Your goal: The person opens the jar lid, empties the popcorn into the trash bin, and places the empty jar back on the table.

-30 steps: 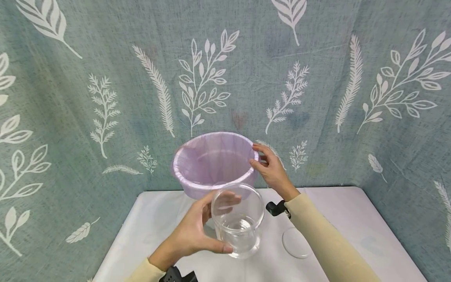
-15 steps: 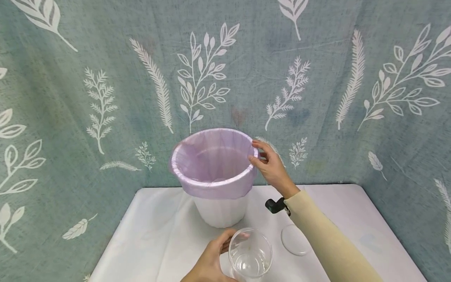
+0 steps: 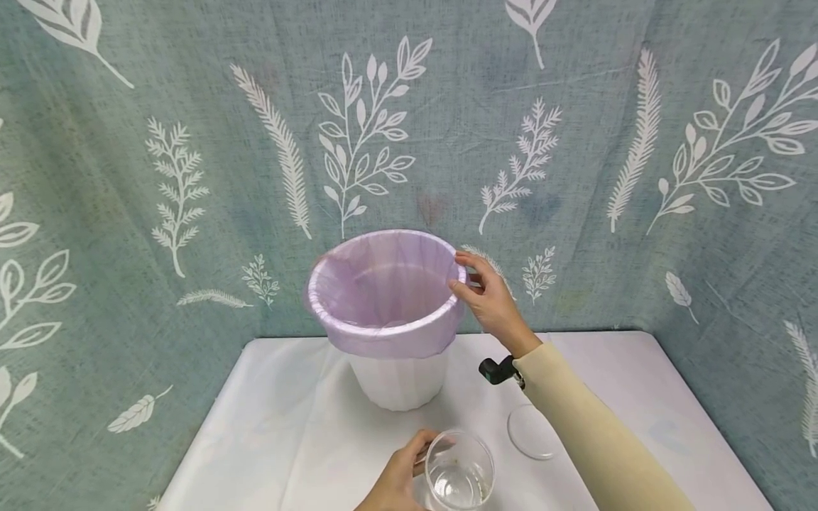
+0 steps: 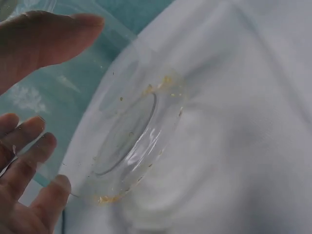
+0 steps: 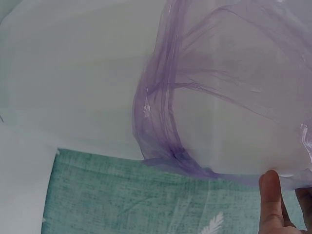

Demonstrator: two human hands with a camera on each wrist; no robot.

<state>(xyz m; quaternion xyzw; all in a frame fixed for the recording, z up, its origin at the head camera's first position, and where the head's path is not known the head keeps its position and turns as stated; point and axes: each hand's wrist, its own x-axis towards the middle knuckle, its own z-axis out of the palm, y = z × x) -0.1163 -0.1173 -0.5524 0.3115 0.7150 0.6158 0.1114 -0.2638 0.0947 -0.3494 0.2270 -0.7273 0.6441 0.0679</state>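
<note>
Near the front of the table my left hand (image 3: 399, 474) grips a clear, round plastic container (image 3: 461, 479) from its left side. In the left wrist view, thumb and fingers wrap its wall, and small yellowish crumbs (image 4: 166, 80) cling around the container's base. My right hand (image 3: 493, 301) holds the right rim of a white trash can (image 3: 401, 383), thumb inside and fingers over the edge. A thin purple trash bag (image 3: 383, 344) lines the can and folds down over its rim. The right wrist view shows this bag (image 5: 161, 107) draped on the can's outer wall, with fingertips at its edge.
A clear round lid (image 3: 532, 434) lies on the white-covered table (image 3: 255, 426), right of the container and partly behind my right forearm. Green leaf-patterned cloth (image 3: 396, 177) stands around the table's back and sides.
My left hand has drawn the container down and toward me, away from the front of the can, and slightly right. The right hand stays on the rim.
</note>
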